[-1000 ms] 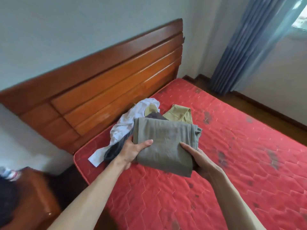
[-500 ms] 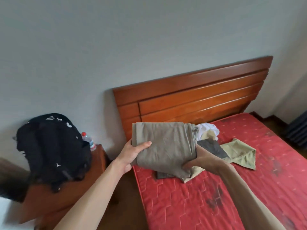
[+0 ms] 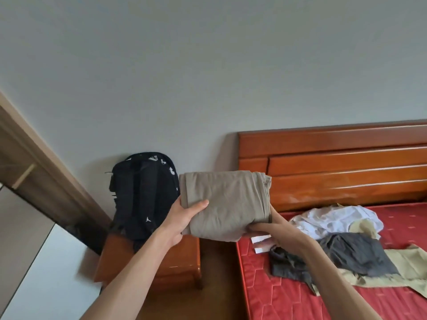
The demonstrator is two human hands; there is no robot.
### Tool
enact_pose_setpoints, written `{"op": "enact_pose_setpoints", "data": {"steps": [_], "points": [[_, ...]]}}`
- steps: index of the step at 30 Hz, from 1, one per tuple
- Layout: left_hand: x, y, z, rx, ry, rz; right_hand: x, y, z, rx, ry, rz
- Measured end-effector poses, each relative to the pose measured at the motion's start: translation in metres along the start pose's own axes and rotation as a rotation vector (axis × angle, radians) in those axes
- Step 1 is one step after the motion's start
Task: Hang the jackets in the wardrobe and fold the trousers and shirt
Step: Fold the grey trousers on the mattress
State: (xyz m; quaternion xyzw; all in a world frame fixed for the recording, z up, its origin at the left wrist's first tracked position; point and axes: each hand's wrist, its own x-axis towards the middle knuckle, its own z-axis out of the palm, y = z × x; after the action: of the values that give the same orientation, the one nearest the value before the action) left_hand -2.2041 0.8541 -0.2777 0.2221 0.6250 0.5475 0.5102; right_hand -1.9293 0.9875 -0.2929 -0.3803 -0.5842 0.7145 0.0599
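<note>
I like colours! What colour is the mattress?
Red, with a stitched pattern and dark stains, the mattress shows in the head view.

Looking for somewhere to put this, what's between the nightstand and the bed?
Head view: only bare wooden floor between the nightstand and the bed.

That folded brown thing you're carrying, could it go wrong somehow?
1. The folded garment is held only at its edges, by the left hand and the right hand, off the bed. If either grip loosens, the layers may sag open and need refolding.
2. The backpack on the nightstand is close by. The bundle could brush it.
</note>
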Motion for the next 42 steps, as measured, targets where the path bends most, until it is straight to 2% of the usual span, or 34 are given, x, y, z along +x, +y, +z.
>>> {"op": "enact_pose_setpoints", "data": {"steps": [4, 7, 11, 20, 31, 36, 42], "points": [[0.005, 0.006, -0.056, -0.035, 0.064, 0.027, 0.05, -0.018, 0.033, 0.318, -0.09, -0.027], [0.006, 0.01, -0.09, -0.06, 0.095, 0.025, 0.086, -0.034, 0.06, 0.397, -0.017, 0.009], [0.007, 0.008, -0.125, -0.088, 0.187, 0.016, 0.133, -0.065, 0.092, 0.319, 0.03, 0.055], [0.019, 0.026, -0.21, -0.179, 0.479, 0.032, 0.251, -0.133, 0.163, 0.125, -0.181, 0.049], [0.006, 0.07, -0.293, -0.303, 0.878, 0.077, 0.354, -0.198, 0.274, 0.141, -0.497, 0.037], [-0.012, 0.077, -0.332, -0.348, 0.978, 0.061, 0.371, -0.211, 0.327, 0.117, -0.546, 0.057], [-0.025, 0.087, -0.385, -0.313, 0.943, 0.044, 0.386, -0.215, 0.375, 0.159, -0.567, 0.063]]}}
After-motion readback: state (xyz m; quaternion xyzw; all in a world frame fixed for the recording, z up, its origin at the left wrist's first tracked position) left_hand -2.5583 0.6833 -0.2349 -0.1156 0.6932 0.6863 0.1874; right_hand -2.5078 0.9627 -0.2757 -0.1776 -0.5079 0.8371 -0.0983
